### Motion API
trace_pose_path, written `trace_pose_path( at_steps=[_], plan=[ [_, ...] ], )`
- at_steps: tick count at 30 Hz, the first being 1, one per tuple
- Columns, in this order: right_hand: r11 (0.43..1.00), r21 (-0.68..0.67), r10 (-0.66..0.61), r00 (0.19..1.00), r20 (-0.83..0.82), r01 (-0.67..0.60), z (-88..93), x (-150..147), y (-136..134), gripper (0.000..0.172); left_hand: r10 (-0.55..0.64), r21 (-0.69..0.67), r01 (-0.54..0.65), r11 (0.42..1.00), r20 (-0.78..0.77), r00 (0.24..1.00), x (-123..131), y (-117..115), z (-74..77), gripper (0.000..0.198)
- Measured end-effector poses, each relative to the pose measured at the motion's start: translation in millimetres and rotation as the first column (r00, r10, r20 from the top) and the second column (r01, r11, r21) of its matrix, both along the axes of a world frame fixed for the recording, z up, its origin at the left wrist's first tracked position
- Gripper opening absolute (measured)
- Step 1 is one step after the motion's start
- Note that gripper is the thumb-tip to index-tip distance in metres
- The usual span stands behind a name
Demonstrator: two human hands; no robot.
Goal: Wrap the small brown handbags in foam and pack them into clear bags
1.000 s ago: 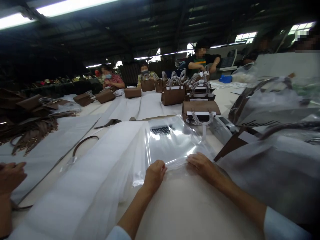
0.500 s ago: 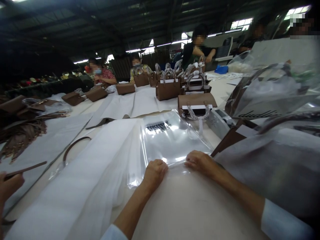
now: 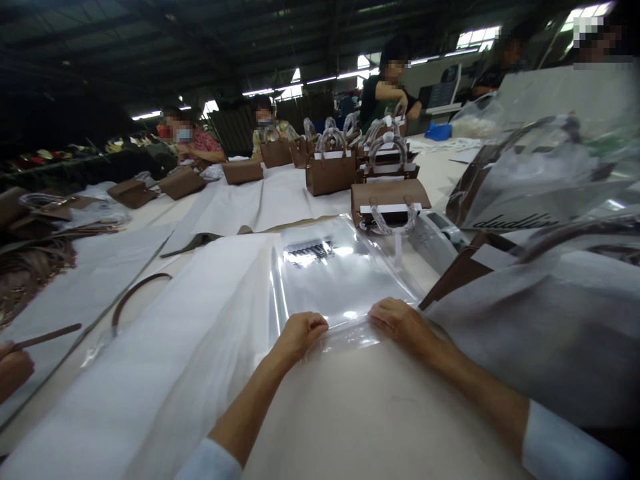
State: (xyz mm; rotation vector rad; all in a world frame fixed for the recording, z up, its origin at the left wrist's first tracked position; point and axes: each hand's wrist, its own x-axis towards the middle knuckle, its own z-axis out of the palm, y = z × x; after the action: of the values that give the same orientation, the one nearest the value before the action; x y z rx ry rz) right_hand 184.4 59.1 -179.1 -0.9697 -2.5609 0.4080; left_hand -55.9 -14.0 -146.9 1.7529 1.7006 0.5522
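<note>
A stack of clear plastic bags [image 3: 330,280] with dark printing lies flat in front of me on the pale table. My left hand [image 3: 305,331] pinches the near edge of the top bag toward its left side. At the right corner of that same edge, my right hand [image 3: 395,320] has its fingers closed on the plastic. A loose strip of film hangs between the two hands. Just beyond the stack lies a brown handbag [image 3: 390,200] with wrapped handles. White foam sheets [image 3: 210,300] are piled left of the bags.
Brown handbags [image 3: 330,170] stand in rows farther back. On the right, a handbag under plastic film [image 3: 540,320] rises close to my right arm. At the left edge, another person's hand [image 3: 15,367] holds a brown strap [image 3: 47,337]. Co-workers [image 3: 383,87] are behind the table.
More of the film's near edge shows between my hands, drawn slightly toward me. My left hand has shifted a little left and its fingers now pinch. The view has tilted slightly.
</note>
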Motion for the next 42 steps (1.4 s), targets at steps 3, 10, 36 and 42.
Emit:
trace_pose_path(
  at_steps=[3,10,36,42],
  plan=[
    [0.994,0.109,-0.022,0.999,-0.034,0.025,6.5,-1,3,0.021,0.012,0.000,-0.012,1.000,0.034,0.999,4,0,2.6,0.017],
    [0.867,0.480,0.208,0.973,-0.104,-0.134,33.6,-25,-23,0.021,0.166,0.020,-0.170,0.985,0.116,0.979,10,3,6.8,0.021],
    [0.988,0.095,-0.150,0.928,0.342,0.124,32.7,-20,-2,0.022,-0.071,0.061,0.072,0.996,-0.015,0.997,14,-3,-1.1,0.029],
    [1.000,0.028,-0.010,0.987,0.162,0.006,6.4,4,-6,0.019,-0.079,0.189,0.107,0.976,-0.148,0.986,26,-8,-12.0,0.029]
  ],
)
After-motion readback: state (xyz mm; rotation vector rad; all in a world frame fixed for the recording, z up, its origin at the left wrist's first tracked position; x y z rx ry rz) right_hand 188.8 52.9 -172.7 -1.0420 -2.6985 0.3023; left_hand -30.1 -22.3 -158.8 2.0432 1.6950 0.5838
